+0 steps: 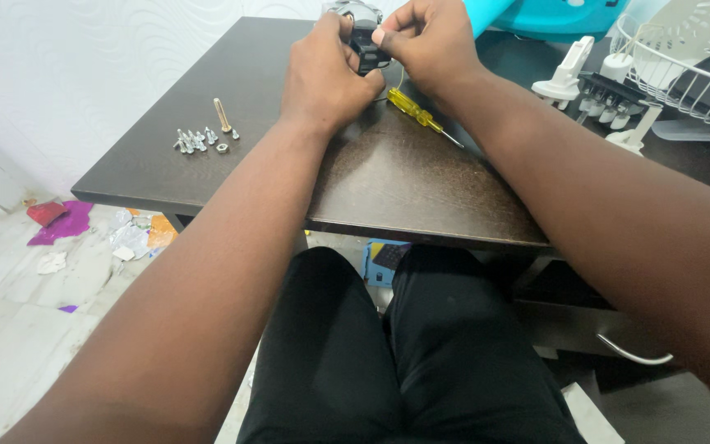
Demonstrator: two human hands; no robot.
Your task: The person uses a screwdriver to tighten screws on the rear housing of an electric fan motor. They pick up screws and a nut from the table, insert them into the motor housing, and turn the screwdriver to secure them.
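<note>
Gripping: both hands close on a small black-and-grey device [361, 37] at the table's [388, 177] far edge.
Left hand [326, 78]: grip wrapped tight around its left side.
Right hand [425, 41]: fingers pinching its top (part hidden).
Screwdriver [421, 116]: yellow-handled, lying just beside the hands.
Screws [195, 141]: clustered well left, brass bolt [222, 114] beside them.
</note>
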